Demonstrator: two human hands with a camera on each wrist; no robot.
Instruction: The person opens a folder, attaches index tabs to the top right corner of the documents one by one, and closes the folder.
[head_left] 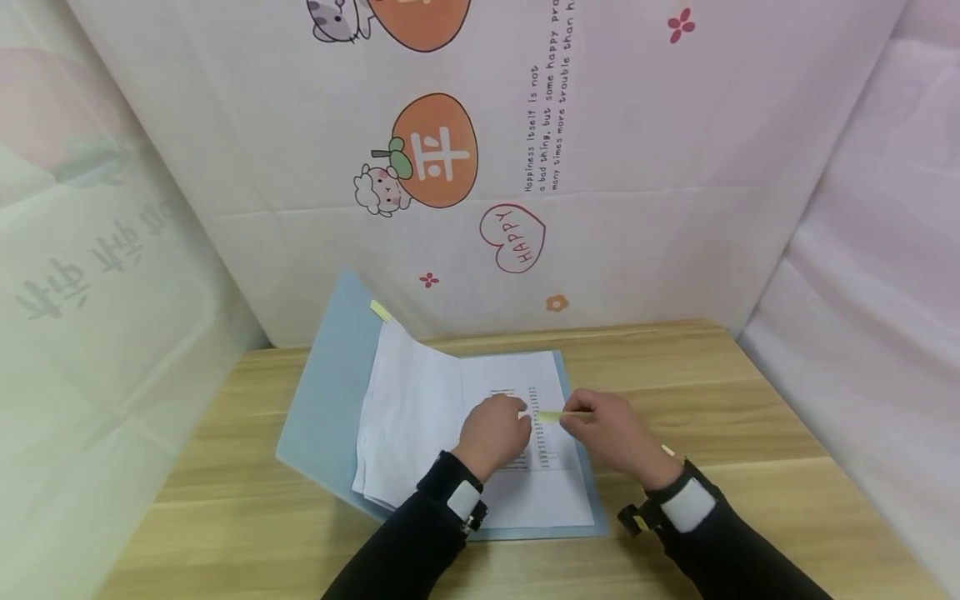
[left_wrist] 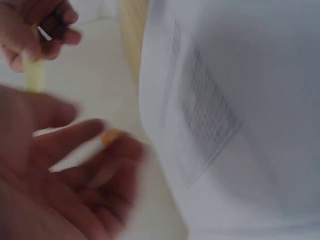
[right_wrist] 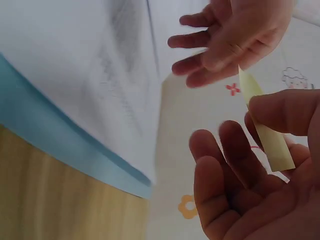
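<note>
My right hand pinches a pale yellow sticky-note strip between thumb and forefinger, its other fingers loosely curled. The strip's free end points toward my left hand, which hovers over the printed page. In the right wrist view, that end overlaps the edge of the left hand. Gaps show between the left thumb and fingers in the blurred left wrist view. Below both hands lies an opened light blue folder, with its left cover raised and some sheets turned against it.
Another yellow tab sticks out at the top of the turned sheets. The folder rests on a wooden table. Printed white cloth hangs behind the table and at both sides. A small pale piece shows beside the right wrist.
</note>
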